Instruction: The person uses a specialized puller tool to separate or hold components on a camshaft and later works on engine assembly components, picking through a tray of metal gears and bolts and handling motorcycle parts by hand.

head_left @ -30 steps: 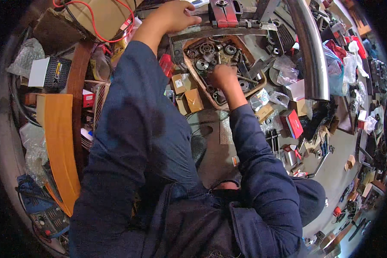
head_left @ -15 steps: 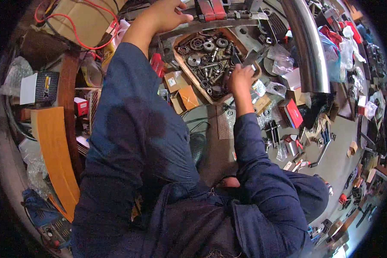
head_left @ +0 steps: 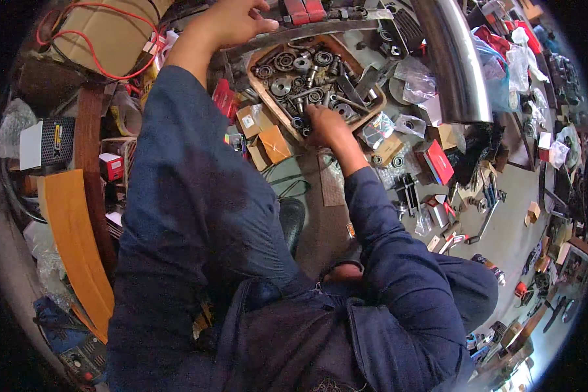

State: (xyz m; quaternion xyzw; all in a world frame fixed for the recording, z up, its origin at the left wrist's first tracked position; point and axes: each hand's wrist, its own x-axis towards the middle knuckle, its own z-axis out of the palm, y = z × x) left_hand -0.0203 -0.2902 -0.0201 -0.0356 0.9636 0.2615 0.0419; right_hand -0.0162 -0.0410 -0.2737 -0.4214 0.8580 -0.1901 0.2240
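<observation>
My right hand (head_left: 331, 127) reaches over the near edge of a shallow tray (head_left: 268, 98) with a worn tan rim. Its fingertips are down among greasy metal parts, so what they touch or hold is hidden. Bearings (head_left: 285, 61), gears, shafts and bolts fill the tray, and a dark flat block (head_left: 347, 87) lies among them. At the top edge my left hand (head_left: 238, 25) is raised with thumb and fingers apart and nothing seen between them. It is beside a metal bar, close to a red block-like piece (head_left: 305, 11).
A thick shiny pipe (head_left: 454, 65) juts in from the upper right. Small cardboard boxes (head_left: 274, 145) stand by the tray's near left. A red box (head_left: 438, 162), loose bearings, plastic bags and tools litter the floor at right. An orange-brown curved board (head_left: 75, 248) stands at left.
My right hand has moved from the tray's right side to its near edge, away from the dark block. My left hand stays by the red piece. The whole view has shifted slightly.
</observation>
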